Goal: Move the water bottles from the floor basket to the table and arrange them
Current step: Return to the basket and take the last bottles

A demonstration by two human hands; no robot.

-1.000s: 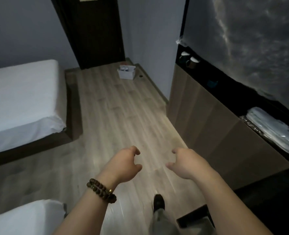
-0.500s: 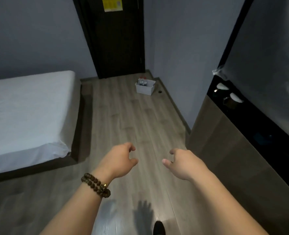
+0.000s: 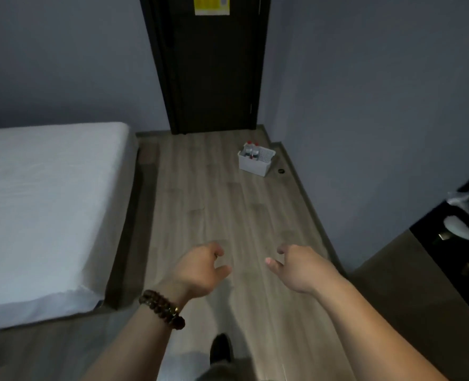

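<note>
A small white basket stands on the wood floor far ahead, near the right wall and the dark door. Water bottles with red caps stick up inside it. My left hand, with a bead bracelet on the wrist, hangs low in front of me with fingers loosely curled and nothing in it. My right hand is beside it, also loosely curled and holding nothing. Both hands are well short of the basket. Only a dark counter edge at the right shows of the table.
A bed with a white sheet fills the left side. A dark door with a yellow notice closes the far end. A wood-fronted cabinet juts out at the right. A small dark object lies on the floor by the basket.
The view has swung left and forward along the floor. The basket now appears nearer and more central, and the cabinet has slid to the right edge. Both hands keep the same loose pose.
</note>
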